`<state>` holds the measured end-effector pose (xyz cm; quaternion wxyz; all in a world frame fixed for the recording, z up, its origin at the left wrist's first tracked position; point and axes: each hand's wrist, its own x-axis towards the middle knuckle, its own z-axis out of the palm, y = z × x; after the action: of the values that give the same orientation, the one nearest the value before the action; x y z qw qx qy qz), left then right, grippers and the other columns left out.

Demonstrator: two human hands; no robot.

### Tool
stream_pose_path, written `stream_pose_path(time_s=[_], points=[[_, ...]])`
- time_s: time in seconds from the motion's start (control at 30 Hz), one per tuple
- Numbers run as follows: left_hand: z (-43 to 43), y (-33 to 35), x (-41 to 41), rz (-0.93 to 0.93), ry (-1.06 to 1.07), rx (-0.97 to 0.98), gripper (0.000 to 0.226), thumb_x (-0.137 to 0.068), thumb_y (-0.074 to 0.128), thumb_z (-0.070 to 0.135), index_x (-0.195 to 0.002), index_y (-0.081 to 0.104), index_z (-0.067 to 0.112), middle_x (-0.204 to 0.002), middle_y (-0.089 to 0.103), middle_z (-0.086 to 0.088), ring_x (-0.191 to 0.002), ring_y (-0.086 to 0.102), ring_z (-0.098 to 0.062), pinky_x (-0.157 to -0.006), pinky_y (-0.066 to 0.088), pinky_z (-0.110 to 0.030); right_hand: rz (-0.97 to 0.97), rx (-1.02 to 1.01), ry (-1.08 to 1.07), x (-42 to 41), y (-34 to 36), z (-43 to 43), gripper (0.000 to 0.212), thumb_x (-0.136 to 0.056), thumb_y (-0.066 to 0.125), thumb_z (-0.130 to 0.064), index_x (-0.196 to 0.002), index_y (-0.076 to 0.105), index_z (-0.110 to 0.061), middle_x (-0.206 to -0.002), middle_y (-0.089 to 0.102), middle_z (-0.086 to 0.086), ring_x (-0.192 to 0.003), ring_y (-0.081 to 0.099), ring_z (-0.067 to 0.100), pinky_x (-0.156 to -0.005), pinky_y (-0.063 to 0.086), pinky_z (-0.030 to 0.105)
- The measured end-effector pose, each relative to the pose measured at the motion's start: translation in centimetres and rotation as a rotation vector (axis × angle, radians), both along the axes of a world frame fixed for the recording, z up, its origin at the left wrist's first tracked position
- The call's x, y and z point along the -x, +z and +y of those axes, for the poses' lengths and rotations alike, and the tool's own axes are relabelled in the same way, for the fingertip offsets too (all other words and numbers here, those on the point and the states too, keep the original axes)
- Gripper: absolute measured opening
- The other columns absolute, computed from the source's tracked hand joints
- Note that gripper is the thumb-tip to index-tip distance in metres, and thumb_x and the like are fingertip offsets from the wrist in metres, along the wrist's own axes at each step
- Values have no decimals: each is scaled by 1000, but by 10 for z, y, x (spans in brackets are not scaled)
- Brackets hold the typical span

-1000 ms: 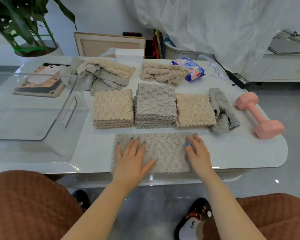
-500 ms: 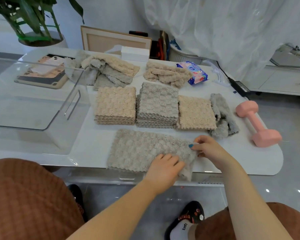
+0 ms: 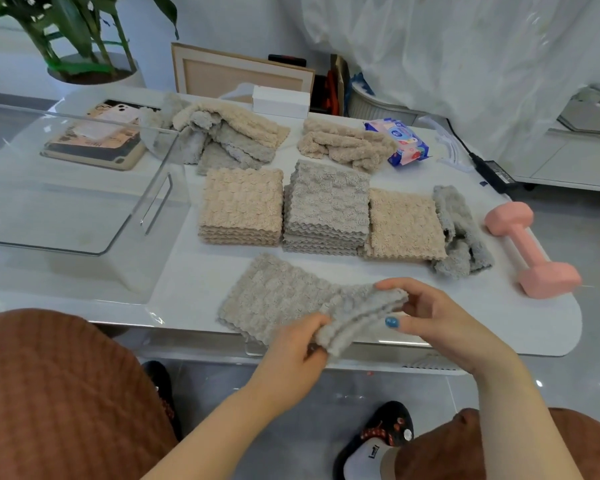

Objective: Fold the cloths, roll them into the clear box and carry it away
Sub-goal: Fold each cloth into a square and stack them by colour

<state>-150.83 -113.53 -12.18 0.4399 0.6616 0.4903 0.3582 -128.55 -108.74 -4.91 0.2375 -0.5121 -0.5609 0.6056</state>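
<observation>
A grey-beige cloth (image 3: 278,299) folded into a strip lies at the table's front edge. My left hand (image 3: 298,344) pinches its near right corner and my right hand (image 3: 430,317) grips its far right end, both lifting that end off the table. Behind it stand three folded stacks: beige (image 3: 241,206), grey (image 3: 328,206) and a thin beige one (image 3: 404,223). Loose cloths lie further back in a mixed heap (image 3: 222,136) and a beige heap (image 3: 343,143); a grey crumpled one (image 3: 458,230) lies right. The clear box (image 3: 73,188) stands open on the left.
A pink dumbbell (image 3: 530,251) lies at the table's right edge. A wipes pack (image 3: 402,140), a power adapter (image 3: 492,171), a white box (image 3: 281,102) and a tablet with phone (image 3: 97,136) sit at the back. A potted plant (image 3: 84,46) stands far left. My knees are below the table.
Both hands left their flat press on the cloth, moved to its right end, took hold of it and raised it. The view shifted left and closer.
</observation>
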Motion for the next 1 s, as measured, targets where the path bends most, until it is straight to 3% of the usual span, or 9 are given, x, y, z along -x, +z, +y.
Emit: stream_pose_path(time_s=[0.07,0.17,0.27,0.37,0.47,0.67,0.83,0.9,1.0], points=[[0,-1,12,-168,121,144,13,-90,57,12,-84,56,23,-68,54,9,-65,50,-9,-59,46,-34,-65,-47,70,17,1,6,42,-76,72,4,-111,63,-17,-105,66,8,-88,62,19,-83,52,30],[-1,-3,31,-321,223,267,7,-88,60,14,-86,60,21,-76,61,2,-77,62,-32,-68,56,-47,-314,-311,33,55,-3,27,18,-82,70,-10,-94,65,-22,-104,58,-2,-101,53,17,-87,42,29],[-4,3,51,-375,238,353,19,-88,64,15,-102,63,28,-94,73,5,-87,69,-20,-72,58,-37,-339,-361,59,101,1,50,6,-90,61,-22,-96,59,-21,-110,46,-4,-108,44,14,-91,35,28],[-1,7,76,-269,321,356,20,-87,66,18,-101,63,31,-95,73,4,-84,70,-12,-75,58,-34,-425,-343,200,143,-4,69,9,-96,51,-22,-100,53,-14,-85,51,-3,-77,47,14,-68,35,29],[10,5,98,3,423,291,9,-86,66,24,-92,60,26,-85,68,5,-81,65,-12,-77,55,-34,-579,-365,253,171,-28,85,6,-96,46,-15,-90,47,-17,-78,47,0,-75,45,20,-60,31,31],[24,-1,109,422,513,229,40,-83,65,39,-112,49,17,-107,42,2,-96,51,-18,-82,46,-33,-896,-527,258,184,-64,91,25,-95,43,-18,-119,50,-14,-120,43,8,-114,35,28,-94,36,40],[43,2,112,470,409,436,62,-79,69,44,-126,42,16,-109,57,-3,-102,57,-23,-84,47,-33,-674,-314,255,176,-52,95,22,-94,52,-22,-113,42,-24,-97,51,0,-89,52,20,-81,39,34],[50,11,114,463,311,475,40,-76,72,36,-107,58,15,-89,58,1,-86,59,-18,-74,45,-27,-552,-152,285,161,-36,92,34,-90,60,-21,-119,43,-21,-94,50,-1,-80,53,18,-73,44,31],[54,29,110,424,171,442,13,-75,72,23,-76,62,15,-70,55,3,-65,54,-12,-56,39,-21,-542,-35,389,129,-10,78,23,-82,65,-8,-105,62,-12,-97,62,10,-82,58,20,-73,47,32]])
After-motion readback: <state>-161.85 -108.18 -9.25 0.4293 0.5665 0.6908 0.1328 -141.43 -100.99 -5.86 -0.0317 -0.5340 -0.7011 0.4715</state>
